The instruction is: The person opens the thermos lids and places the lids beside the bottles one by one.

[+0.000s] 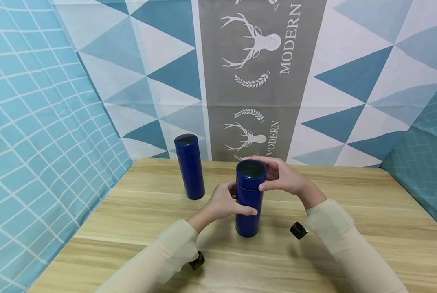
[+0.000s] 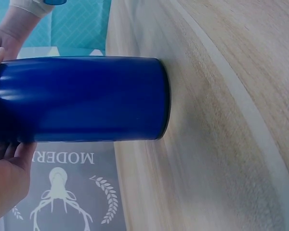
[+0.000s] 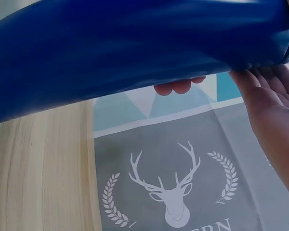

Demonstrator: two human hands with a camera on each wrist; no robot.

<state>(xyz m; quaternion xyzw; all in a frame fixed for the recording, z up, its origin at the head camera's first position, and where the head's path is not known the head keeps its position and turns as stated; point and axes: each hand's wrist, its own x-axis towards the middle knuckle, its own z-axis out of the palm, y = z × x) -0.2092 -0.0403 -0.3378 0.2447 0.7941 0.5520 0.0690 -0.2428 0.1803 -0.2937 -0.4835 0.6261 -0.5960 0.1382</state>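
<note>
A dark blue thermos (image 1: 248, 221) with a glossy black-topped lid (image 1: 251, 169) stands upright near the middle of the table. My left hand (image 1: 228, 202) grips its body from the left, thumb across the front and fingers behind. Higher up, my right hand (image 1: 282, 177) holds the lid from the right, its thumb at the seam and its other fingers around the back. The left wrist view shows the thermos body (image 2: 86, 98) down to its base at the wood. From the right wrist, fingertips (image 3: 180, 86) of the left hand peek out beyond the thermos.
A second blue thermos (image 1: 192, 171) with its lid on stands further back at the left. Behind the wooden table (image 1: 137, 211) hangs a patterned cloth (image 1: 255, 93) with deer prints. Blue tile-patterned cloth (image 1: 38, 122) borders the left side, and teal cloth (image 1: 420, 162) the right.
</note>
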